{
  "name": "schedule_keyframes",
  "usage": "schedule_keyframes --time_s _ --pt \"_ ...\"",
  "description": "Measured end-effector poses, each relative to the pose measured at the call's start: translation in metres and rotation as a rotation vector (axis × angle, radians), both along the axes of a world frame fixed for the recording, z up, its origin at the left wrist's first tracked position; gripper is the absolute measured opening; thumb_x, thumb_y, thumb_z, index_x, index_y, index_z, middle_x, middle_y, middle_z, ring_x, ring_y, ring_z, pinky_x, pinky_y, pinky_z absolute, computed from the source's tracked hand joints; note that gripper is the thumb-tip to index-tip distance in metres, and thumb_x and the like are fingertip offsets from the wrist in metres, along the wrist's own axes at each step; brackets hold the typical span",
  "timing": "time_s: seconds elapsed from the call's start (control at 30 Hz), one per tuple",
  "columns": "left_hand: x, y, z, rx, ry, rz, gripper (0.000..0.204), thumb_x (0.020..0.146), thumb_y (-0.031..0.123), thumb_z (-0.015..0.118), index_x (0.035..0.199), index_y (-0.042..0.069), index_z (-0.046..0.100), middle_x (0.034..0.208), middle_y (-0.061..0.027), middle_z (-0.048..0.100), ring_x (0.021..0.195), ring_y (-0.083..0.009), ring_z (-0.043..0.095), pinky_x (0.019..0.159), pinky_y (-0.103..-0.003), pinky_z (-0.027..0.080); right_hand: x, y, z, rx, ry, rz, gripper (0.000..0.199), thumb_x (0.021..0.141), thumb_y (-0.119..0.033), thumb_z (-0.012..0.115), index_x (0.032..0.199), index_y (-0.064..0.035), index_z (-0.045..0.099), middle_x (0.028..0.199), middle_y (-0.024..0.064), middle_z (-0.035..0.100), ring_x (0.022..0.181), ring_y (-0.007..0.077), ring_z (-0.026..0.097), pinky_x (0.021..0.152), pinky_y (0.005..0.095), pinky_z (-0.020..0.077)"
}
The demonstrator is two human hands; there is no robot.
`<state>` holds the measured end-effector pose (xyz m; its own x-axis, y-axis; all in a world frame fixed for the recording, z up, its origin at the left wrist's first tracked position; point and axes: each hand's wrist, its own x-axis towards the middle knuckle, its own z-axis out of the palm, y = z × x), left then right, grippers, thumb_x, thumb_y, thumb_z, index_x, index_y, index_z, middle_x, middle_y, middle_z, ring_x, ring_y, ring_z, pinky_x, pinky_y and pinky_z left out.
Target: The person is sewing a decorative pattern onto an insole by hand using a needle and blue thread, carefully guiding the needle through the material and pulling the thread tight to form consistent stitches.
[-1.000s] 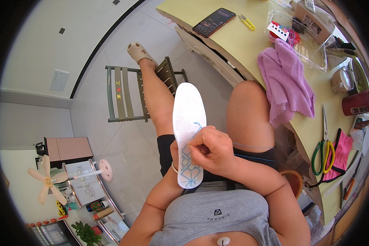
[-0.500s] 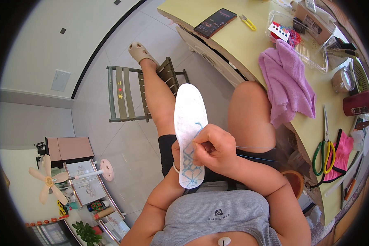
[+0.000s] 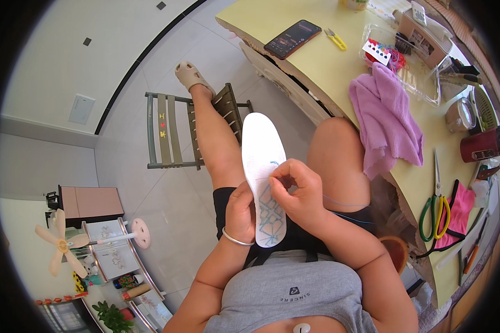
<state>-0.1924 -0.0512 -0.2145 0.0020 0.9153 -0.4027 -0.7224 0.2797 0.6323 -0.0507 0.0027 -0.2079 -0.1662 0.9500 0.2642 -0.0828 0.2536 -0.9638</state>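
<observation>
A white shoe insole stands tilted in front of me above my lap, with blue cross-stitch patterning on its lower half. My left hand, a bangle at its wrist, grips the insole's left edge, with some fingers hidden behind it. My right hand is closed in a pinch against the insole's right side, by the upper end of the stitching. What the pinch holds is too small to make out. Thin blue thread runs from beside my right hand across my right thigh.
On the yellow table at right lie a phone, yellow thread snips, a purple towel, scissors, pink cloth and a clear plastic box with threads. A folding stool stands on the floor ahead.
The insole has turned to show its left edge, and more of my left hand shows beside it. My right hand has shifted slightly up and right, still pinched.
</observation>
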Motion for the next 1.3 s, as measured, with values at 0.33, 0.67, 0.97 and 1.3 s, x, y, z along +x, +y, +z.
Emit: schedule_keyframes --time_s 0.33,0.67,0.97,1.3 --pt "0.011 -0.004 0.025 0.202 0.601 0.064 0.027 0.088 -0.002 0.062 0.114 -0.006 0.057 0.105 -0.0112 0.066 0.093 -0.0135 0.063 0.085 -0.027 0.050 -0.001 -0.003 0.005 0.137 -0.023 -0.028 0.013 0.076 0.003 0.068 0.080 -0.0014 0.057 0.075 0.0089 0.058 0.058 0.0166 0.059 0.053 0.0273 0.0483" --pt "0.004 -0.005 0.018 0.228 0.747 0.143 0.014 0.091 -0.006 0.054 0.104 -0.006 0.056 0.094 -0.0093 0.067 0.080 -0.0085 0.063 0.071 -0.020 0.048 -0.002 -0.002 0.003 0.327 -0.060 -0.016 0.019 0.067 0.010 0.067 0.075 -0.0014 0.055 0.068 0.0076 0.056 0.056 0.0167 0.056 0.050 0.0259 0.0462" --pt "0.006 -0.003 0.025 0.222 0.777 0.084 0.018 0.093 -0.003 0.050 0.108 -0.008 0.058 0.096 -0.0089 0.067 0.083 -0.0095 0.062 0.078 -0.021 0.049 -0.005 -0.002 0.002 0.341 -0.091 -0.029 0.019 0.067 0.009 0.068 0.073 -0.0014 0.053 0.067 0.0075 0.056 0.054 0.0174 0.057 0.049 0.0258 0.0468" --pt "0.009 -0.002 0.025 0.229 0.762 0.054 0.022 0.095 -0.002 0.049 0.114 -0.009 0.057 0.102 -0.0111 0.067 0.092 -0.0119 0.064 0.083 -0.023 0.049 -0.005 -0.004 0.002 0.277 -0.046 -0.003 0.016 0.072 0.007 0.068 0.074 -0.0012 0.055 0.068 0.0066 0.058 0.055 0.0144 0.059 0.050 0.0252 0.0479"
